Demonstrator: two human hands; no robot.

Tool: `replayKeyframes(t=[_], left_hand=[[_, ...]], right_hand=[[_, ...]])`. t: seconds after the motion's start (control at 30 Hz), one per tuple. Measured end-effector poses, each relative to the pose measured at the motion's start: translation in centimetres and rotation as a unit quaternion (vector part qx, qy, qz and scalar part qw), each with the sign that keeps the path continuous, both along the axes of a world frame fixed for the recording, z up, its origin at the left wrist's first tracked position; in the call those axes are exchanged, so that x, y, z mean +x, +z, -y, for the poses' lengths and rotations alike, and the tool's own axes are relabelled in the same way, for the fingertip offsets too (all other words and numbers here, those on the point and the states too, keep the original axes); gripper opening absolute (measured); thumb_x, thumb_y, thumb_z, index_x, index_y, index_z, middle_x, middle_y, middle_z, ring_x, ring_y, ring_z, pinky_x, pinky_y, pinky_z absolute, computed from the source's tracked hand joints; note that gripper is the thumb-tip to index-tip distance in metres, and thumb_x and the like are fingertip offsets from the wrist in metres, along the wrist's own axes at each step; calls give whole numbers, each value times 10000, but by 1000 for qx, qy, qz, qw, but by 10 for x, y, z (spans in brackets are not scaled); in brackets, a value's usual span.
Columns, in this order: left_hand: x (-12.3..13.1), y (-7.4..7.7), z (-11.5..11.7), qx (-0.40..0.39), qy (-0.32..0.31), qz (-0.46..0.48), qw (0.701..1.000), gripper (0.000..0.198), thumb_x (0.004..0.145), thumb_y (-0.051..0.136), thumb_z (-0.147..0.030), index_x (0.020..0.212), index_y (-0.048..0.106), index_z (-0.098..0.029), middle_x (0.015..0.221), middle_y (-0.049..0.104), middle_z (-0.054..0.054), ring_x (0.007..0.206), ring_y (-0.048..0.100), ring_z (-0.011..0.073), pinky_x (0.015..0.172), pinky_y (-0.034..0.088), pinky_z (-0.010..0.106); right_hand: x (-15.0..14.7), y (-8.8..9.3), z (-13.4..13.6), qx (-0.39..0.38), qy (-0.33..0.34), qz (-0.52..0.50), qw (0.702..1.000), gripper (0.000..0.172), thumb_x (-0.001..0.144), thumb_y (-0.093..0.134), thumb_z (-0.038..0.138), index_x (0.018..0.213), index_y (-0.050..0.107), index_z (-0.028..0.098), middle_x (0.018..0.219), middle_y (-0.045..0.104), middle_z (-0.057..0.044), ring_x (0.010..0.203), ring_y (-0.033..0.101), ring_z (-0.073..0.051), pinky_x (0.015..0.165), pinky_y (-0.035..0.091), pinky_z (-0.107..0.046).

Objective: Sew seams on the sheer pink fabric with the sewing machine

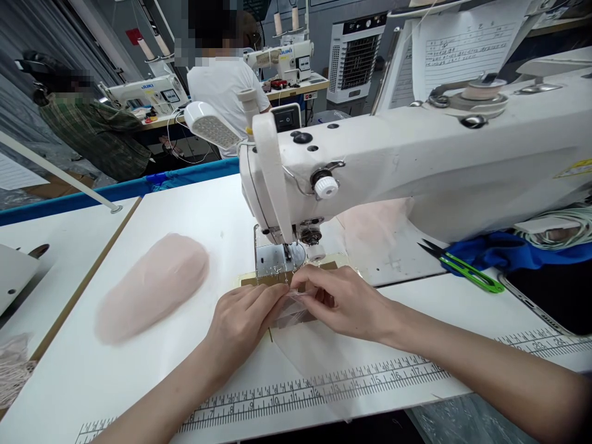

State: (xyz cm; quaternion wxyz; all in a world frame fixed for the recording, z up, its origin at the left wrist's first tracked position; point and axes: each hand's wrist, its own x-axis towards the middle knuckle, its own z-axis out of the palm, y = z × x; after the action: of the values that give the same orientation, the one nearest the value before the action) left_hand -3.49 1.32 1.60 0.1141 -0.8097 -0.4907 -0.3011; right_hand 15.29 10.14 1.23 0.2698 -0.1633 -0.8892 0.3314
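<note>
Just in front of the needle area of a white sewing machine (407, 148), both my hands meet over a thin, sheer pale fabric (291, 314). My right hand (342, 302) pinches its edge between thumb and forefinger. Beside it, my left hand (250, 314) has its fingers pressed together on the same fabric. The presser foot (287, 251) stands right behind my fingertips, over the metal needle plate (268, 259). Part of the fabric hangs toward the table's front edge, and its gripped edge is partly hidden by my fingers.
A pale pink fabric piece (155, 287) lies left; another (377, 225) lies under the machine arm. Green thread snips (467, 268), a blue cloth (481, 250) and a phone (550, 296) are right. A printed ruler (370, 385) runs along the front. Two people sit at machines behind.
</note>
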Motion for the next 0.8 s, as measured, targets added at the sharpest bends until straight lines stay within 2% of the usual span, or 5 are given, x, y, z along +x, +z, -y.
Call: replayKeyframes(t=[0.13, 0.3, 0.37, 0.57, 0.8], left_hand=[[2, 3, 2, -31, 6, 27, 999, 52, 910, 550, -166, 888, 597, -169, 635, 647, -38, 475, 505, 73, 485, 396, 203], [8, 3, 4, -316, 43, 189, 929, 183, 919, 539, -318, 799, 626, -211, 511, 559, -74, 437, 474, 69, 430, 361, 177], [10, -1, 2, -346, 65, 191, 916, 192, 905, 551, -336, 783, 644, -219, 497, 535, -73, 430, 450, 73, 426, 341, 187], [12, -17, -2, -145, 112, 45, 982, 86, 877, 571, -248, 831, 619, -194, 604, 599, -40, 516, 507, 115, 532, 368, 259], [15, -12, 4, 8, 76, -102, 992, 196, 861, 577, -109, 1035, 646, -169, 1047, 704, 40, 887, 585, 209, 761, 387, 376]], right_hand=[[2, 5, -3, -20, -6, -22, 1000, 128, 910, 519, 203, 896, 641, 166, 630, 612, 30, 531, 522, -68, 504, 413, -182], [7, 23, -8, -235, 27, 86, 968, 153, 892, 567, 270, 813, 653, 172, 564, 585, 45, 439, 528, -65, 435, 410, -177], [6, 23, -9, -239, 17, 119, 964, 169, 901, 551, 277, 804, 645, 175, 562, 588, 47, 432, 528, -67, 434, 404, -183], [-7, -3, -10, 72, -77, 159, 982, 208, 927, 460, 169, 821, 639, 157, 697, 659, -12, 609, 589, -123, 563, 396, -249], [-14, -10, -15, 169, -99, 157, 968, 232, 955, 435, 200, 863, 645, 169, 801, 675, -23, 554, 540, -100, 488, 323, -244]])
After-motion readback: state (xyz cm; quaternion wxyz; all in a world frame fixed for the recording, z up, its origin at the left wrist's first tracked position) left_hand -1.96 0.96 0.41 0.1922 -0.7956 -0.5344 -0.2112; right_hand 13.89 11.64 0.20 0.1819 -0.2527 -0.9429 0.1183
